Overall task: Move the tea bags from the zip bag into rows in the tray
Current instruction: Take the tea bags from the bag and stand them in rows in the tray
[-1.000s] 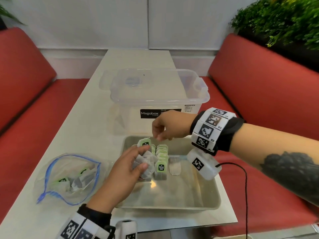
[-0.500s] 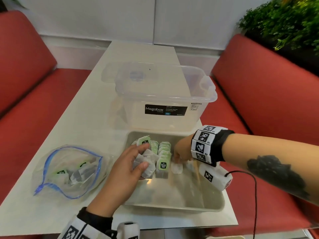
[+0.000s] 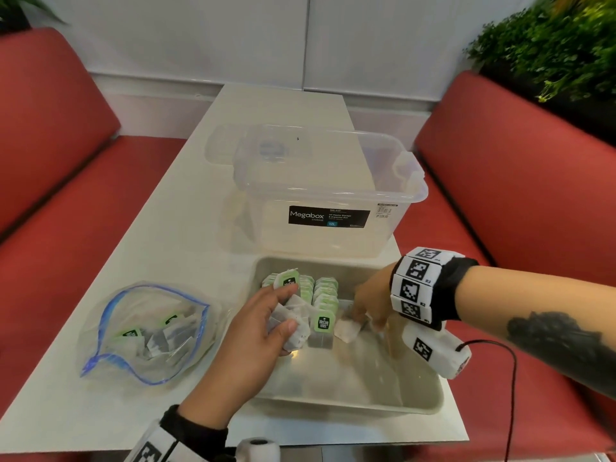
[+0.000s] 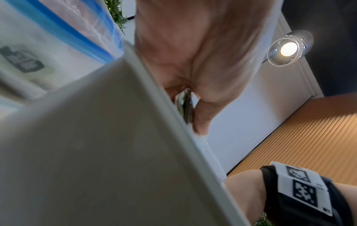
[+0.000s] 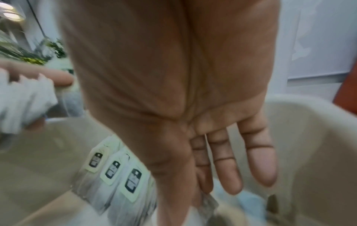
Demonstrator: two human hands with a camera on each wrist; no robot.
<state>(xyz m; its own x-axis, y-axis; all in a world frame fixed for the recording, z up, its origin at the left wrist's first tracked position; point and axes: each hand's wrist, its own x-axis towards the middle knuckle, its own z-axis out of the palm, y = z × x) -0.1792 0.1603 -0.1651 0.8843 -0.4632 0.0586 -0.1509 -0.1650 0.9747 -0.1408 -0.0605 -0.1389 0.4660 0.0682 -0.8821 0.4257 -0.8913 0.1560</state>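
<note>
A metal tray (image 3: 350,400) lies at the table's near edge. Green-tagged tea bags (image 3: 325,296) stand in rows at its back left, also seen as rows of tea bags (image 5: 114,168) in the right wrist view. My left hand (image 3: 280,308) grips a bunch of tea bags (image 3: 295,331) over the tray's left side. My right hand (image 3: 361,316) reaches down beside the rows. Its thumb and forefinger pinch a single tea bag (image 3: 346,330) low over the tray floor, the other fingers (image 5: 260,160) straight. The open zip bag (image 3: 146,331) lies left of the tray with several tea bags inside.
A clear Megabox storage box (image 3: 330,195) stands right behind the tray, with a clear lid (image 3: 230,145) beyond it. Red bench seats (image 3: 500,195) flank the narrow table (image 3: 166,235). A black cable (image 3: 510,378) hangs from the right wrist camera.
My right hand came down from above the rows into the tray, to the right of the second row. The left hand kept its bunch in place.
</note>
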